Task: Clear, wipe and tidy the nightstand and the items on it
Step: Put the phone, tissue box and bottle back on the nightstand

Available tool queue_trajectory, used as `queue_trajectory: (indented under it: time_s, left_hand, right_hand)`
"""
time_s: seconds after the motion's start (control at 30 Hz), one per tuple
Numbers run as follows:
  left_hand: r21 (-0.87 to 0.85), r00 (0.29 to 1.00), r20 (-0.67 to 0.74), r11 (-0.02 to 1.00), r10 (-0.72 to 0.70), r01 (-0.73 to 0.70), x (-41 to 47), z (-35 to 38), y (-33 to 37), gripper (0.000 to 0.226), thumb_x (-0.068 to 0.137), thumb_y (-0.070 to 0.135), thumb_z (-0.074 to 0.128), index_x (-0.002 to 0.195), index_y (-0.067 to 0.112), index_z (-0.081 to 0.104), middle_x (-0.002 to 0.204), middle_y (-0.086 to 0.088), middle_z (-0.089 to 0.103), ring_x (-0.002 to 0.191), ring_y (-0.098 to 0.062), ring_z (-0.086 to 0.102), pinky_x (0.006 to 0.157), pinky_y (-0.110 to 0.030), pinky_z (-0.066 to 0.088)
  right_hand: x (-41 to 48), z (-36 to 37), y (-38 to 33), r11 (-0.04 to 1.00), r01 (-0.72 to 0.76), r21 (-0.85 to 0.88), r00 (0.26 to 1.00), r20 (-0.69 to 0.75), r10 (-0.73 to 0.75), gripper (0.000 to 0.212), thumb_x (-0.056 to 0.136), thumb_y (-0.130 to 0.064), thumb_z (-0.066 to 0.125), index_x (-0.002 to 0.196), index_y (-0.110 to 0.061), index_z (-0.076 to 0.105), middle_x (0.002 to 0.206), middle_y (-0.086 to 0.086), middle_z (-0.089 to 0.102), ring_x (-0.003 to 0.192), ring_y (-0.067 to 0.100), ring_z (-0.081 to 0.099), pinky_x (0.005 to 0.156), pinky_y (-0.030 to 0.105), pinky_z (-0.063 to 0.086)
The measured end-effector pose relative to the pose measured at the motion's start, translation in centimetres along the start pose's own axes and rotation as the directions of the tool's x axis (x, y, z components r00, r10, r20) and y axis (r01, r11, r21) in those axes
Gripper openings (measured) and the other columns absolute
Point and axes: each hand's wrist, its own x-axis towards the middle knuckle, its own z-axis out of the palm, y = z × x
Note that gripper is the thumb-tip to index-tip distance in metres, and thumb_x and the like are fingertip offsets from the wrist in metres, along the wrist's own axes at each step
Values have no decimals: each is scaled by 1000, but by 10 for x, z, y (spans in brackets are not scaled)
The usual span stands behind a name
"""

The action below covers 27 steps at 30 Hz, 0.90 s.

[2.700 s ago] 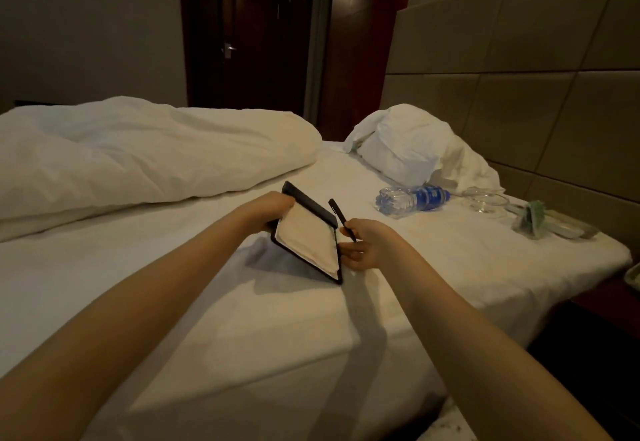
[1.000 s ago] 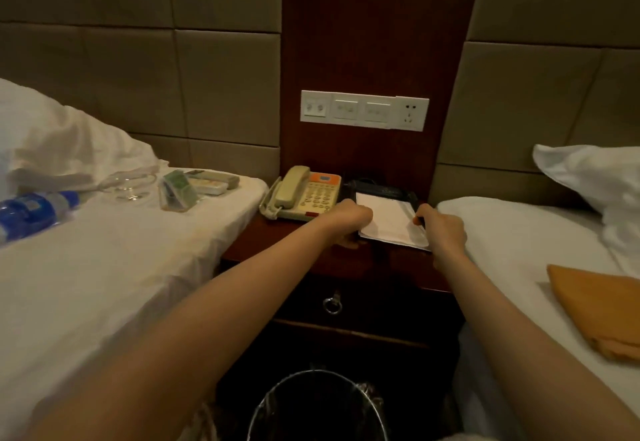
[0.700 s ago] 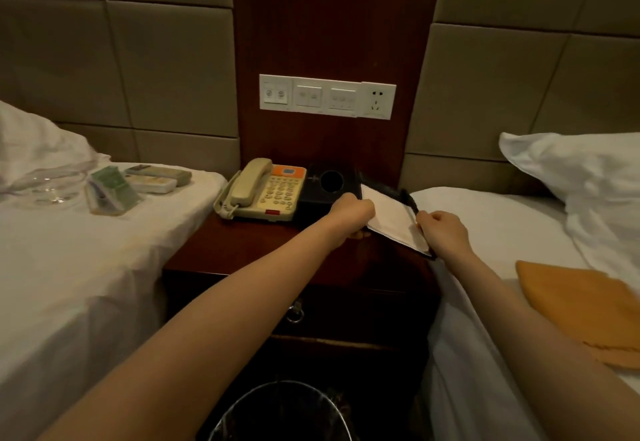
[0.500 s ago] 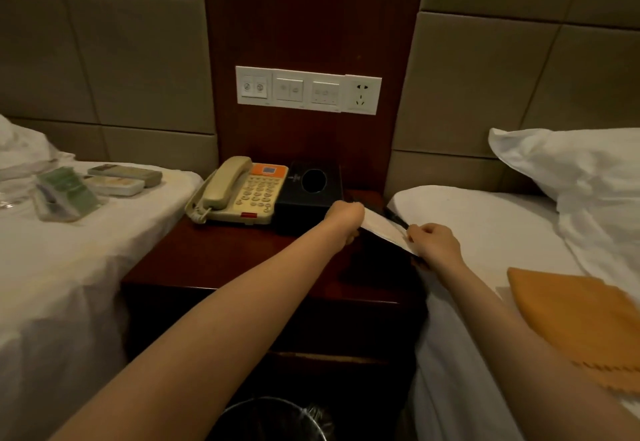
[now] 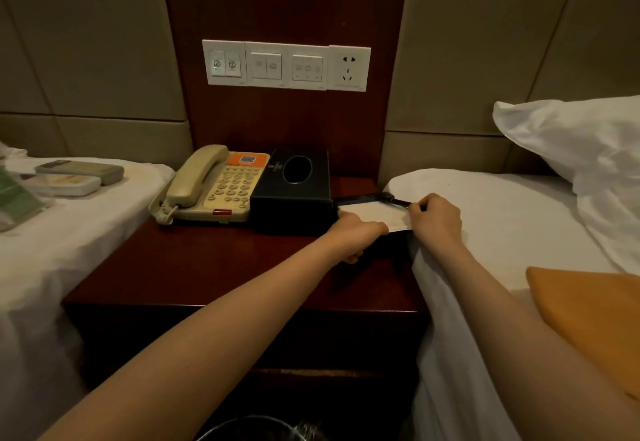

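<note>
Head view. Step in hand, as judged: setting the pad (image 5: 375,214) down on the surface (image 5: 207,267), at its right rear corner, just right of the tissue box (image 5: 294,191). Left hand (image 5: 356,238) grips the pad's near-left edge, fingers curled under. Right hand (image 5: 434,217) pinches its right edge, against the right bed (image 5: 502,218). Pad looks slightly tilted, not yet flat. Dark slim piece by the right thumb: pen or holder edge, cannot tell. Next move calls for lowering it flat, squaring it to the box, then letting go.

Phone (image 5: 214,187) touches the box's left side. Surface is dark red wood, between two white beds. Two remotes (image 5: 79,172) lie on the left bed (image 5: 52,250); orange cloth (image 5: 588,312) and pillow (image 5: 581,142) on the right one. Switch panel (image 5: 287,66) on the wall above
</note>
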Motion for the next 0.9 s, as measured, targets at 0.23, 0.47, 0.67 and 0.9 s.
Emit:
queue_trajectory:
  time_s: [0.23, 0.47, 0.67, 0.9]
  left_hand:
    - [901, 912, -101, 426, 397, -85, 3, -11, -8, 48, 97, 44, 40, 127, 6, 46, 125, -14, 55, 113, -31, 54, 72, -34, 36]
    - [997, 859, 69, -2, 508, -79, 15, -10, -18, 24, 100, 10, 39, 121, 4, 50, 119, -8, 60, 106, -24, 60, 68, -29, 37]
    - [988, 842, 137, -134, 521, -78, 17, 1, -15, 28, 95, -4, 39, 116, 3, 55, 120, -9, 59, 108, -24, 59, 75, -30, 46]
    - [965, 820, 226, -239, 526, -113, 27, 2, -7, 28, 96, -2, 38, 114, 5, 59, 119, -7, 61, 109, -23, 59, 70, -29, 40]
  right_hand:
    - [-2, 15, -3, 972, 148, -183, 989, 33, -144, 28, 96, -16, 42, 111, 5, 54, 114, 25, 50, 99, 41, 53, 78, 39, 40]
    - [4, 29, -6, 956, 201, -215, 978, 93, -185, 25, 96, -12, 44, 110, 4, 58, 113, 22, 52, 97, 36, 54, 73, 35, 38]
    - [16, 27, -8, 955, 166, -244, 985, 83, -150, 22, 92, -14, 49, 101, 0, 63, 105, 19, 62, 96, 35, 58, 66, 30, 35]
    - [21, 22, -18, 915, 188, -356, 981, 31, -189, 23, 91, -26, 53, 98, -8, 67, 100, 15, 65, 94, 34, 60, 66, 28, 35]
